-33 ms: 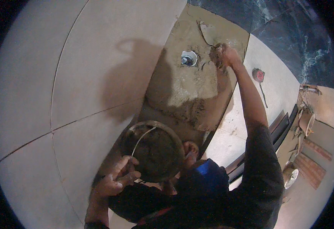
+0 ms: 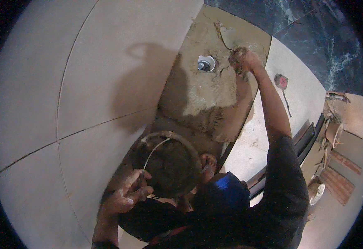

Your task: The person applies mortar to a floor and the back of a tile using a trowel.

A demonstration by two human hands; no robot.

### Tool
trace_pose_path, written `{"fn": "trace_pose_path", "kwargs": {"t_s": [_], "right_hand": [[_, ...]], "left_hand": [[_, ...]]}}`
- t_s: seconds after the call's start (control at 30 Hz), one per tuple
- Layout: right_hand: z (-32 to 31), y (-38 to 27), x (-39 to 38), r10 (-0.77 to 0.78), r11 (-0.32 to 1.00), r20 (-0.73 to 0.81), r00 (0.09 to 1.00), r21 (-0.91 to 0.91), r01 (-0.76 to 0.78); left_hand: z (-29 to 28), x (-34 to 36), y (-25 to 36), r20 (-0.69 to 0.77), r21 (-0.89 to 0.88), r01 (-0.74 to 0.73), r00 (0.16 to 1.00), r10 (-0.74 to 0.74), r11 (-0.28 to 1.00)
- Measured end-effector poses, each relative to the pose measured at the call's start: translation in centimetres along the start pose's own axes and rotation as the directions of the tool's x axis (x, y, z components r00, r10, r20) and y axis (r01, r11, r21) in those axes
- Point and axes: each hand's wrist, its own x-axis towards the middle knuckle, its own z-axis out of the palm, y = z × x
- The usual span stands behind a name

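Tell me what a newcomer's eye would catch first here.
The big round bucket, low near the middle, its pale handle held in the left hand. Above it, a white-rimmed round opening stands out in the wet grey-brown patch, left of the smeared right hand.

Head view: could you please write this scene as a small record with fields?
Left hand: gripping the bucket handle
Right hand: at the wet, mortar-like layer; grip unclear
Bucket: round, dark inside
Opening: round, white-rimmed, set in that layer
Right of layer: pale slab
Upper right: dark marbled surface
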Motion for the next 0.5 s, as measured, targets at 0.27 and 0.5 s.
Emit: {"fn": "trace_pose_path", "kwargs": {"t_s": [0.27, 0.5], "right_hand": [[5.9, 3.3, 1.7, -0.113, 0.822, -0.002, 0.994, 0.562, 0.094], [14.2, 2.8, 7.9, -0.435, 0.786, -0.106, 0.894, 0.440, 0.435]], "left_hand": [[-0.7, -0.6, -2.8, 0.068, -0.098, -0.102, 0.992, 0.109, 0.990], [-1.0, 0.5, -2.4, 0.139, -0.087, -0.117, 0.982, 0.128, 0.989]]}}
